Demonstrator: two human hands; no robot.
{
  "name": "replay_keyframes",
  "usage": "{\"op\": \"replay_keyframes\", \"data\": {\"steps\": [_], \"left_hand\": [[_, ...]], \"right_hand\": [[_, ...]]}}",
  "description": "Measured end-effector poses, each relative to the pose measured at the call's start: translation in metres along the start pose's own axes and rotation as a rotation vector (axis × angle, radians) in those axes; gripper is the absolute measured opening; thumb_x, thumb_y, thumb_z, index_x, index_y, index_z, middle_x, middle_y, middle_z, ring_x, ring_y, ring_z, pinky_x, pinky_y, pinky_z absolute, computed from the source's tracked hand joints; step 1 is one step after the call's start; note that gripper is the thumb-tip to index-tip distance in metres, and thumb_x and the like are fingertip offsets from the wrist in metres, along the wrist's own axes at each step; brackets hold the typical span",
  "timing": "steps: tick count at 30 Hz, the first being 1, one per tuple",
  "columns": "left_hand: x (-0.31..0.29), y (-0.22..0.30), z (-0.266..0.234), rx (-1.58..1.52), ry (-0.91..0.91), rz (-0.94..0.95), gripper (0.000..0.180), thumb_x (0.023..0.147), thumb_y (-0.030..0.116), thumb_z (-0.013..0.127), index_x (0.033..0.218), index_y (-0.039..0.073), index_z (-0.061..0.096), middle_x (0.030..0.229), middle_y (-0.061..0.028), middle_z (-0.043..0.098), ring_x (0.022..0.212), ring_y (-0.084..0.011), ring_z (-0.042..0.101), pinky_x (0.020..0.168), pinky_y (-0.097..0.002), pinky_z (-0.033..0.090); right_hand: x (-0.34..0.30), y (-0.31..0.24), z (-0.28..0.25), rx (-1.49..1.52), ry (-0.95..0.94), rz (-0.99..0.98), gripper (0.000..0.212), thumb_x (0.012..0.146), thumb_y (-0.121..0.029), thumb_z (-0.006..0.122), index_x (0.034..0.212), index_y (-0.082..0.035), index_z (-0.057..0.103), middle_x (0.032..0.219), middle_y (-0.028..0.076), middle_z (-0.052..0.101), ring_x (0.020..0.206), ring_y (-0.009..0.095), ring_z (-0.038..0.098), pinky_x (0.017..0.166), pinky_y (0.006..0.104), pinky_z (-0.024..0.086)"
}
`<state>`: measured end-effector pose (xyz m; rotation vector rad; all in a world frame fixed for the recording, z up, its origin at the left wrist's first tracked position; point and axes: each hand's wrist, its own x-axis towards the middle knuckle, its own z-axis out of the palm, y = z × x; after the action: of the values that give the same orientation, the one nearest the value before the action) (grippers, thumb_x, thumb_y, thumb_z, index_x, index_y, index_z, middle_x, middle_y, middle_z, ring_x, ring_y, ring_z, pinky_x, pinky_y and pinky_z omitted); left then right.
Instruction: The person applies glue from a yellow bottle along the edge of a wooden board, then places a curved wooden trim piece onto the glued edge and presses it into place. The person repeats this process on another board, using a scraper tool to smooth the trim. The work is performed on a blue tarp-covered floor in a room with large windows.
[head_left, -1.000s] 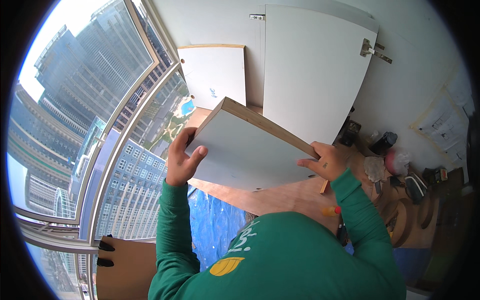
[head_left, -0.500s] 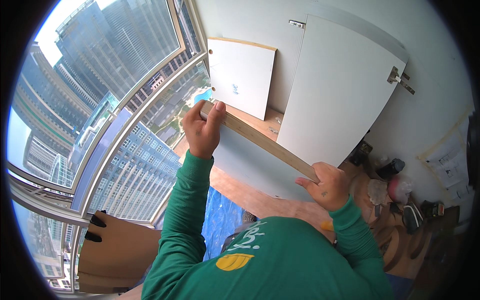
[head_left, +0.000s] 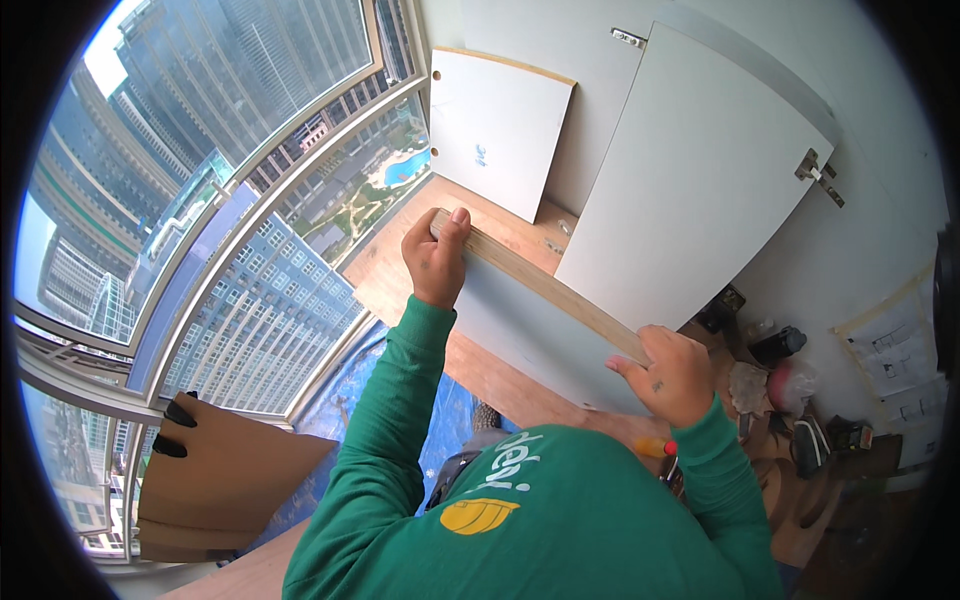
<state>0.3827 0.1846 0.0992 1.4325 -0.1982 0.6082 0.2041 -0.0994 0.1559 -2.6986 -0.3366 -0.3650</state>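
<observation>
A white board with a bare wood-coloured edge (head_left: 545, 288) stands on its side in front of me, its long edge facing up. Its left end is in the grip of my left hand (head_left: 433, 262), thumb over the edge and fingers wrapped behind it. At the other end, my right hand (head_left: 672, 376) clasps the board with its thumb along the near face. The fingers on the far side are mostly hidden. Beyond the board, a white cabinet door (head_left: 700, 165) with metal hinges and a smaller white panel (head_left: 500, 130) with two hinge holes lean on the wall.
Large windows (head_left: 300, 200) run along the left side. A brown cardboard sheet (head_left: 225, 475) stands by them, near a blue plastic sheet (head_left: 440, 425). Tools, a dark bottle (head_left: 778, 345) and a shoe (head_left: 810, 445) crowd the floor at right. Paper drawings (head_left: 890, 350) hang on the wall.
Both hands and the board have shifted a little rightward in the view, still gripped at both ends. The whole scene has shifted too, and more wooden surface shows behind the board.
</observation>
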Motion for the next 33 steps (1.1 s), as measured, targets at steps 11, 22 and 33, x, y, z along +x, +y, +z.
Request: {"op": "replay_keyframes", "data": {"steps": [11,22,33], "left_hand": [[0.006,-0.04,-0.035,-0.091,0.071,-0.149,0.042,0.102,0.036,0.063,0.076,0.003,0.059,0.078,0.002,0.056,0.076,-0.0092,0.047,0.071,-0.0257,0.038],[0.022,-0.07,-0.05,-0.242,0.242,-0.414,0.038,0.105,0.043,0.06,0.086,0.01,0.065,0.085,0.0043,0.053,0.081,-0.009,0.046,0.076,-0.0264,0.038],[0.026,-0.084,-0.06,-0.131,0.042,-0.273,0.048,0.111,0.04,0.055,0.102,-0.003,0.073,0.083,-0.0057,0.065,0.078,-0.0136,0.06,0.075,-0.0291,0.047]], "right_hand": [[0.026,-0.011,0.016,0.008,-0.147,-0.041,0.035,0.091,-0.035,0.079,0.092,-0.004,0.063,0.078,0.015,0.066,0.073,0.04,0.066,0.065,0.0493,0.053],[0.037,-0.023,0.032,0.042,-0.125,-0.096,0.031,0.095,-0.031,0.074,0.1,-0.002,0.062,0.086,0.017,0.069,0.079,0.039,0.068,0.068,0.0497,0.055],[-0.012,0.042,-0.025,0.455,-0.404,0.416,0.034,0.106,-0.034,0.064,0.104,-0.001,0.073,0.075,0.012,0.064,0.068,0.02,0.057,0.067,0.0371,0.048]]}}
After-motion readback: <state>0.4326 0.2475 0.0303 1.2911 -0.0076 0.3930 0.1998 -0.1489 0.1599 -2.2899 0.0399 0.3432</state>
